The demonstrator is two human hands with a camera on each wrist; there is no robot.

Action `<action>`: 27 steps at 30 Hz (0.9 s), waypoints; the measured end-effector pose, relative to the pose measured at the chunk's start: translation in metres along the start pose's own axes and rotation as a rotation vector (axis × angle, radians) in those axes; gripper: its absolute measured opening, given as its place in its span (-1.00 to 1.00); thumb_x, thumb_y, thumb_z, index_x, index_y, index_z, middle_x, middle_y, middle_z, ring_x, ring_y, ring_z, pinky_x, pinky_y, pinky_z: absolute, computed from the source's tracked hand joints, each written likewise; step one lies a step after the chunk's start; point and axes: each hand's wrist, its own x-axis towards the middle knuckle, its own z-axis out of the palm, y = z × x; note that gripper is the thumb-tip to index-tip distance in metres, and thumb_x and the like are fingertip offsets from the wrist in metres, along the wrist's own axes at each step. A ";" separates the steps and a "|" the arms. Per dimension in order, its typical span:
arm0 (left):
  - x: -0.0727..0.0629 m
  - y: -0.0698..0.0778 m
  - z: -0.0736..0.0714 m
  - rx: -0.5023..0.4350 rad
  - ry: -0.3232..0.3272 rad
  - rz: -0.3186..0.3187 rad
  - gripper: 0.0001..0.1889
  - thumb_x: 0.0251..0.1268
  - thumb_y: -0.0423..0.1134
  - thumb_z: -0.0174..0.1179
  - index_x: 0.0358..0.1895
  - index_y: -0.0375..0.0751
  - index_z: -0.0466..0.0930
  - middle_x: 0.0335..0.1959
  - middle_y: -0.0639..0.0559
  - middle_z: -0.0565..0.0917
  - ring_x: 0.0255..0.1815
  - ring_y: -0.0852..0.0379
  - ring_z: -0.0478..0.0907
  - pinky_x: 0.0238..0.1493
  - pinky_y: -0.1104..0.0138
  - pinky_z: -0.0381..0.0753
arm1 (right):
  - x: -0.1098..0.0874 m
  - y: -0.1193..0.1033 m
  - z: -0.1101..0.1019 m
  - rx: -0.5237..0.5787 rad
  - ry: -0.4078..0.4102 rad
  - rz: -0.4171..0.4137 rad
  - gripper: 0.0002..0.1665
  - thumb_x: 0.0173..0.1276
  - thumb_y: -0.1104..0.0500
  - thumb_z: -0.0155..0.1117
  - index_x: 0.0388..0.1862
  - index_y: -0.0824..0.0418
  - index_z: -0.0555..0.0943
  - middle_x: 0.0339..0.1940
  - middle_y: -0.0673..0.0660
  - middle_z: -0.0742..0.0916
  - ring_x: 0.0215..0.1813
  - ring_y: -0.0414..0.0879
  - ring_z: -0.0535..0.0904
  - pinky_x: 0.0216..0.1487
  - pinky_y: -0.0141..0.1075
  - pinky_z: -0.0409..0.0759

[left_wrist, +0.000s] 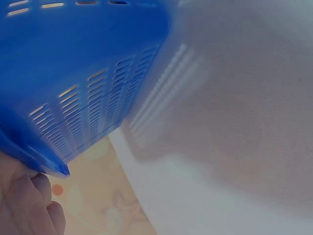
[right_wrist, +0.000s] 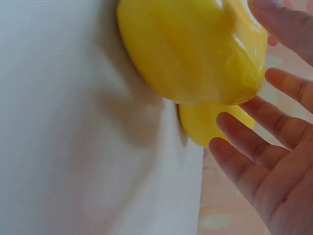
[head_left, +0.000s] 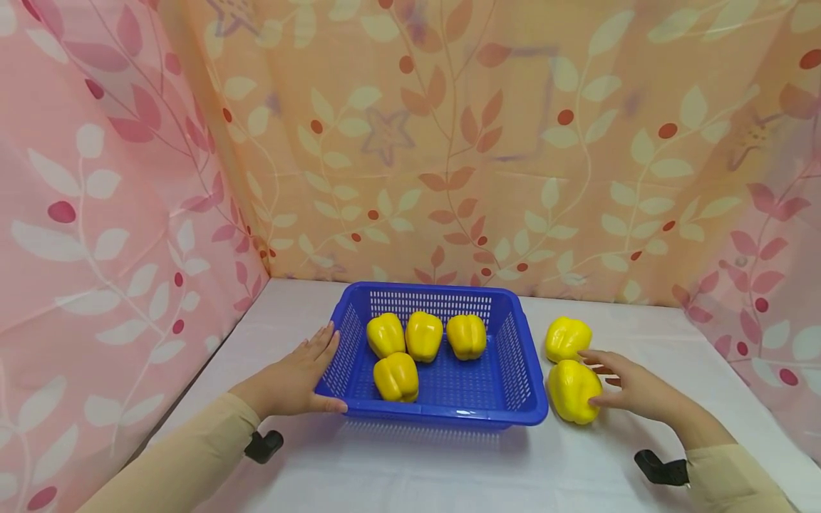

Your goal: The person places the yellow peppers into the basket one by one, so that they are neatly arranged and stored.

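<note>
A blue plastic basket [head_left: 449, 411] with slotted walls stands on the white table, with several yellow bell peppers inside, among them one near the front [head_left: 395, 377]. My left hand [head_left: 291, 374] holds the basket's front left corner, thumb on the front rim and fingers over the left rim. Right of the basket lie two more yellow bell peppers, a nearer one [head_left: 573, 392] and a farther one [head_left: 567, 339]. My right hand [head_left: 635, 388] is at the right side of the nearer pepper. In the right wrist view its fingers [right_wrist: 244, 164] are spread, thumb close to the pepper's surface.
White cloth covers the table [head_left: 410, 470]. Patterned curtains hang at the back [head_left: 442, 142], left [head_left: 122, 235] and right [head_left: 770, 271]. The basket's right rim [head_left: 531, 356] stands close beside the two loose peppers.
</note>
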 end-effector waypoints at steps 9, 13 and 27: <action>0.001 0.000 -0.001 0.005 -0.006 0.006 0.26 -0.18 0.57 -0.05 0.43 -0.32 -0.23 0.46 -0.21 -0.27 0.46 -0.12 -0.29 0.38 -0.01 -0.10 | -0.009 0.005 0.015 0.033 0.025 -0.011 0.13 -0.03 -0.02 0.47 0.39 0.29 0.06 0.24 0.44 0.31 0.11 0.37 0.36 0.02 0.19 0.42; 0.001 0.000 -0.001 0.006 -0.011 -0.003 0.26 -0.19 0.57 -0.05 0.43 -0.31 -0.24 0.47 -0.19 -0.27 0.46 -0.11 -0.29 0.38 -0.01 -0.09 | -0.011 0.007 0.021 0.036 0.052 -0.024 0.18 -0.05 -0.01 0.48 0.41 0.29 0.01 0.25 0.46 0.28 0.10 0.38 0.36 0.02 0.17 0.44; 0.000 0.001 -0.001 0.003 -0.008 -0.004 0.25 -0.17 0.55 -0.02 0.43 -0.32 -0.23 0.47 -0.20 -0.27 0.46 -0.11 -0.28 0.38 -0.01 -0.09 | -0.010 0.012 0.031 0.062 0.037 0.009 0.20 -0.07 -0.01 0.49 0.41 0.29 0.00 0.30 0.42 0.22 0.14 0.34 0.32 0.05 0.10 0.44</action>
